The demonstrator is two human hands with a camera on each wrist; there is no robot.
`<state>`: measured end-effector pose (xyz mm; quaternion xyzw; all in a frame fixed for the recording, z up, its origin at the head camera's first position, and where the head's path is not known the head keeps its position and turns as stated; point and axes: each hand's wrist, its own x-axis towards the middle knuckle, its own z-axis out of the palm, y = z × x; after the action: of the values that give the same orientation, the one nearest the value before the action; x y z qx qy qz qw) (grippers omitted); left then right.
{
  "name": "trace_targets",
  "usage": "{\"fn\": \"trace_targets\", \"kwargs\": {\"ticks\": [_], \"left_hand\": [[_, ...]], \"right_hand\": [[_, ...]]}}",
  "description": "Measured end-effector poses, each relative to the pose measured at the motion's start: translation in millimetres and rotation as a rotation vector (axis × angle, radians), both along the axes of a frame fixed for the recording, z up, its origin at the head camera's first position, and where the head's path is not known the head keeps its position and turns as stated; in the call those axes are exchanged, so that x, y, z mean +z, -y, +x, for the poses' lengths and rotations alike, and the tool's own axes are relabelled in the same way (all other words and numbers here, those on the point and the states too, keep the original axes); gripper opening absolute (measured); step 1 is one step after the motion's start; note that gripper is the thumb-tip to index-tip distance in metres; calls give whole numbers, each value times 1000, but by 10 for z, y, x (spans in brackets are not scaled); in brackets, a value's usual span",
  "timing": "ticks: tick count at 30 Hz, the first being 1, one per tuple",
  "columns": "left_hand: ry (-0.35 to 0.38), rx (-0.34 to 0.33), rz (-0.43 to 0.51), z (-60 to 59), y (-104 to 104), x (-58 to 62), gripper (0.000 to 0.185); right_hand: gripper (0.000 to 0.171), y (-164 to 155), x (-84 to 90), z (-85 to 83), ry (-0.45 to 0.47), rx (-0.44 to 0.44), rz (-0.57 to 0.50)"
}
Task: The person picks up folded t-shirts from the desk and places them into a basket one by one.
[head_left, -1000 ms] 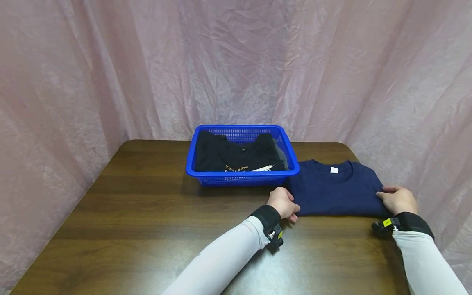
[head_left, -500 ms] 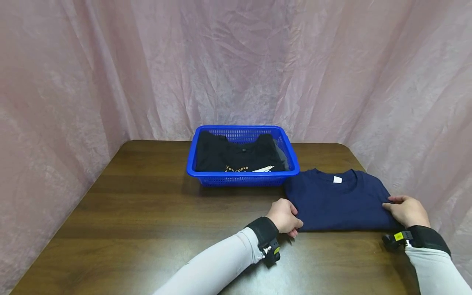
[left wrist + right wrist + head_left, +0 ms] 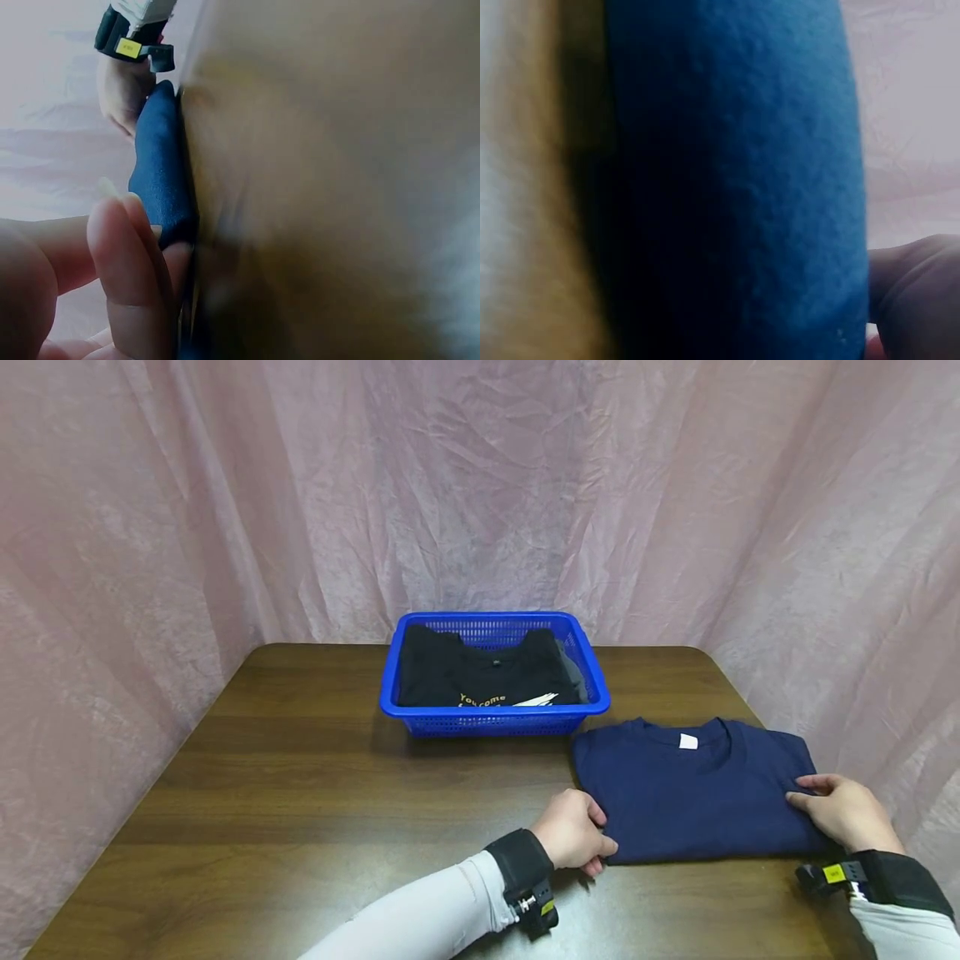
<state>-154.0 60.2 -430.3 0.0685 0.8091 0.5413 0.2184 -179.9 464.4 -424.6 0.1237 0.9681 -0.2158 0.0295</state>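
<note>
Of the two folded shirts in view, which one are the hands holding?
The navy blue shirt lying on the table, gripped at its near corners by the left hand and right hand. The black shirt lies untouched in the blue basket.

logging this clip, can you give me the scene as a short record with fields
surface: dark wooden table
held item: folded navy t-shirt, flat on the table, collar away from the person
left hand: grips the shirt's near left corner
right hand: grips the shirt's right edge
container: blue basket at the back of the table, left of the shirt
basket contents: folded black t-shirt with printed lettering
backdrop: pink curtain
</note>
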Motion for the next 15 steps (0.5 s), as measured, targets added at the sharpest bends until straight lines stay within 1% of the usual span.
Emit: {"fn": "trace_targets", "kwargs": {"ticks": [2,5,10,12,14,15], "left_hand": [[2,-7,18,46,41,-4,26],[7,-10,42,106,96,-16,26],[32,-24,91,181,181,-36,27],[35,-39,92,168,209,-45,25],[0,-39,58,120,230,-51,23],[-26,-35,18,62,224,-99,20]], "right_hand": [[54,13,-2,38,-1,18,7],[56,45,-10,95,10,20,5],[57,114,-9,174,51,3,-3],[58,136,14,186,72,-12,4],[61,144,50,182,84,-29,23],[63,140,70,173,84,-37,38]]}}
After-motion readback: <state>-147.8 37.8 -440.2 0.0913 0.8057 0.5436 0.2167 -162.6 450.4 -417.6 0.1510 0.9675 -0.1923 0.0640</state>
